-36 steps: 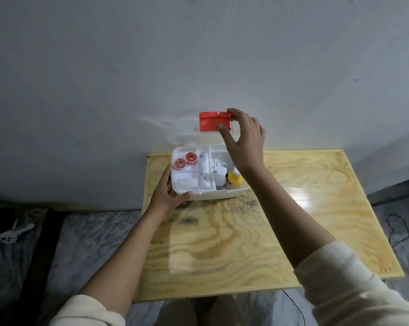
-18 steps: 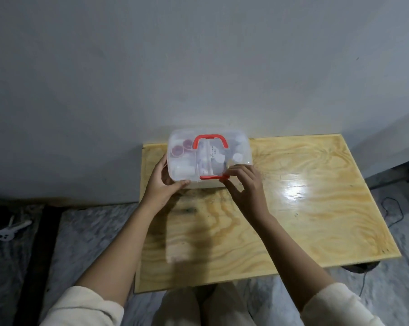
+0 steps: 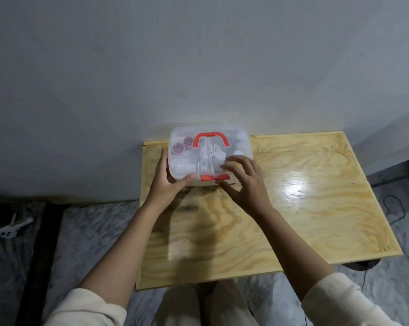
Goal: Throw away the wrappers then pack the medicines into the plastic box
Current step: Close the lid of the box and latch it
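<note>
Now left hand (image 3: 166, 184) grips plastic box (image 3: 210, 156); right hand (image 3: 245, 184), fingers spread, rests on its lid.

The plastic box (image 3: 210, 156) stands at the worktop's (image 3: 292, 208) far left corner, hard against the wall (image 3: 198, 67), so no passage lies behind it. Both hands flank its near side. The worktop right of it lies open.

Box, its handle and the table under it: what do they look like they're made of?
The box looks like cloudy see-through plastic: the medicines inside show through its closed lid. The handle and front latch appear to be opaque red plastic, smooth and matte. The table looks like varnished plywood: swirling grain, pale yellow, with a bright glare patch suggesting a glossy coat.
</note>
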